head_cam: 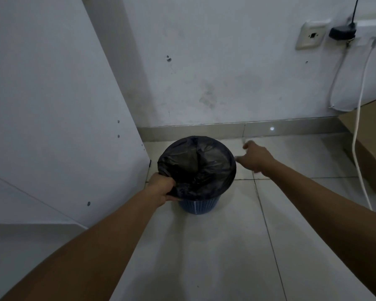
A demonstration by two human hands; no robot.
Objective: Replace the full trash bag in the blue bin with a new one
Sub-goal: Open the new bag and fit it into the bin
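A small blue latticed bin (197, 206) stands on the tiled floor near the wall. A black trash bag (197, 167) lines it and is folded down over the rim. My left hand (161, 189) grips the bag's near left edge at the rim. My right hand (255, 158) is just right of the bin's rim, blurred, fingers stretched toward the bag and apart from it. It holds nothing.
A white cabinet panel (52, 105) stands close on the left of the bin. The white wall (226, 72) and skirting lie behind. A socket with a black plug (342, 32) and a white cable (356, 148) hang at right above a brown box (373, 144).
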